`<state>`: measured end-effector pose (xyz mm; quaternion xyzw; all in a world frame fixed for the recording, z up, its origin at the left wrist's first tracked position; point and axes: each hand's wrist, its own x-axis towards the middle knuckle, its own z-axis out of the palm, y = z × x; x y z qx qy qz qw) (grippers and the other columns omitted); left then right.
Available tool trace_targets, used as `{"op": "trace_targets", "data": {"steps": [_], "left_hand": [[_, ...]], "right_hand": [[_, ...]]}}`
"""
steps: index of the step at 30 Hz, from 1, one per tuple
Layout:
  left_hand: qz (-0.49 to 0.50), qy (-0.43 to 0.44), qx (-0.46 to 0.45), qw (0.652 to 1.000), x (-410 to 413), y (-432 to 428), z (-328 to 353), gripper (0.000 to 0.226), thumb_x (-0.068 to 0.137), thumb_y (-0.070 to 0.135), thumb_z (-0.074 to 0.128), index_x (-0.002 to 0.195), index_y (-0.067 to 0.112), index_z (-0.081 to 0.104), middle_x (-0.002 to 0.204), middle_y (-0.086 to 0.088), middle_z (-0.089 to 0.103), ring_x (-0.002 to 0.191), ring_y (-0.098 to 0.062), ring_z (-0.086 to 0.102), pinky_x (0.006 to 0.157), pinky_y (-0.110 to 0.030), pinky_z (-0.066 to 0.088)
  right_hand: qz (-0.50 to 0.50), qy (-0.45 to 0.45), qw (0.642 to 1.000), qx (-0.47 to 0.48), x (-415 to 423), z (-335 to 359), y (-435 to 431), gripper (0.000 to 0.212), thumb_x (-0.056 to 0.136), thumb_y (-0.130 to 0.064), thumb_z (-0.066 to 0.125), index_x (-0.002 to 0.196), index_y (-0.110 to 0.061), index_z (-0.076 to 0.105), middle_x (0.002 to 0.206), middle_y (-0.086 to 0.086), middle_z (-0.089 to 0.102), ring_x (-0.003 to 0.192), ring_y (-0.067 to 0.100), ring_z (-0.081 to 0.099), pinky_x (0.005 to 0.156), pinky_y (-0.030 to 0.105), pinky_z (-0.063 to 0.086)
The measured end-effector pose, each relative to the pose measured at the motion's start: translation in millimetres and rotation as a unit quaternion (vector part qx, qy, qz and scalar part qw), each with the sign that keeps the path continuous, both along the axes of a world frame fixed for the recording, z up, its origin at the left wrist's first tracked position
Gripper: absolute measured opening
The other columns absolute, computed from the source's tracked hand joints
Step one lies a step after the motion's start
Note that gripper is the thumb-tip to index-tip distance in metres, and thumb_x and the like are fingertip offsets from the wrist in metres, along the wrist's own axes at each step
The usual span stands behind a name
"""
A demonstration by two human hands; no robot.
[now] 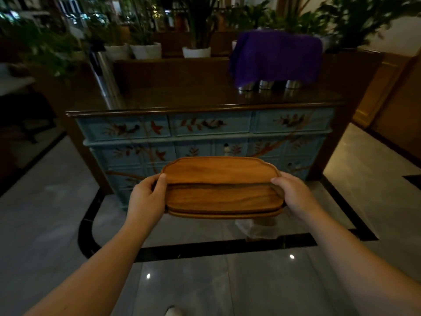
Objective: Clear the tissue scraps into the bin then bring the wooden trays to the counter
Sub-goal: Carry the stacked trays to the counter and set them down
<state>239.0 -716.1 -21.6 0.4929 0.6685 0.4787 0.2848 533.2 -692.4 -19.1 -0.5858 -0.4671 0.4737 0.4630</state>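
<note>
I hold a stack of wooden trays (221, 185) level in front of me, above the floor. They are oblong with scalloped corners; two rims show at the near edge. My left hand (147, 197) grips the left end, thumb on top. My right hand (293, 195) grips the right end the same way. The counter (205, 99), a dark wooden top on a blue painted chest of drawers, stands just beyond the trays. No tissue scraps or bin are in view.
On the counter's right sits a purple cloth (275, 57) draped over metal vessels. A tall steel flask (104, 76) stands at its left end. Potted plants (196, 51) line the ledge behind. A clear plastic bag (257, 229) lies on the tiled floor below the trays.
</note>
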Motion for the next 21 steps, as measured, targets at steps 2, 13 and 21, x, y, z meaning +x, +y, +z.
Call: {"op": "trace_targets", "data": {"steps": [2,13,21], "left_hand": [[0.014,0.008,0.003,1.0,-20,35,1,0.035,0.096,0.038,0.042,0.113,0.016,0.063,0.084,-0.001,0.067,0.073,-0.017,0.064,0.049,-0.026,0.051],[-0.018,0.045,0.006,0.999,-132,233,34,0.025,0.095,0.03,0.047,0.111,0.023,0.065,0.082,0.002,0.069,0.074,-0.016,0.065,0.064,-0.031,0.053],[-0.039,0.062,-0.004,0.997,-156,354,48,0.029,0.094,0.032,0.05,0.118,0.02,0.061,0.085,0.0,0.071,0.074,-0.017,0.068,0.069,-0.04,0.059]], "right_hand": [[0.003,0.008,1.0,-0.002,-23,0,43,0.027,0.096,-0.011,0.044,0.086,-0.016,0.068,0.081,0.007,0.067,0.071,0.02,0.063,0.063,0.033,0.045],[0.011,-0.007,1.0,0.02,-134,13,249,0.022,0.096,-0.014,0.047,0.102,-0.016,0.069,0.091,0.006,0.071,0.083,0.022,0.066,0.065,0.031,0.048],[-0.049,-0.014,0.998,0.042,-158,14,365,0.023,0.092,-0.025,0.057,0.088,-0.009,0.072,0.098,0.027,0.07,0.087,0.041,0.067,0.08,0.057,0.054]]}}
